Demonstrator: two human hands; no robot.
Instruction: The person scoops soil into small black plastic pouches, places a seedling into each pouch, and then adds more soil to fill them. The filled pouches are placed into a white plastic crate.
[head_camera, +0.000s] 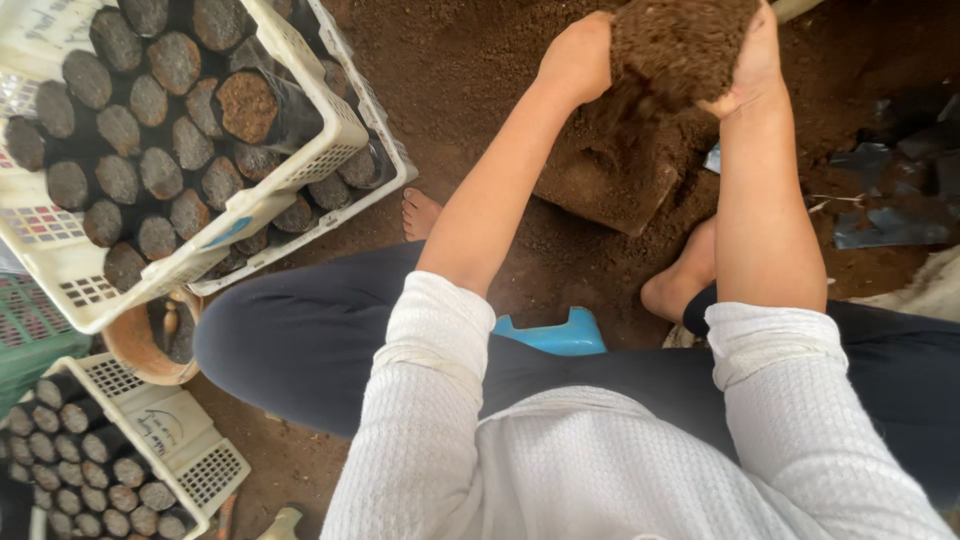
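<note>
- Both hands up top of frame: left hand (577, 55) + right hand (750, 60) cupped around a clump of soil (680, 45), bits falling onto the soil heap (600, 180) below.
- Done: white crate (300, 60) at left packed w/ soil-filled black bags (150, 140); 2nd crate (165, 430) lower left also near full.
- Left, my read: flat empty bags (890, 225) at right not yet filled.

I see both hands raised ahead, the left hand (578, 55) and right hand (750, 60) pressed against either side of a clump of soil (680, 45). Left of them, a crate (300, 130) of filled bags (150, 130) sits stacked on another; a stool (555, 335) lies beneath me.
</note>
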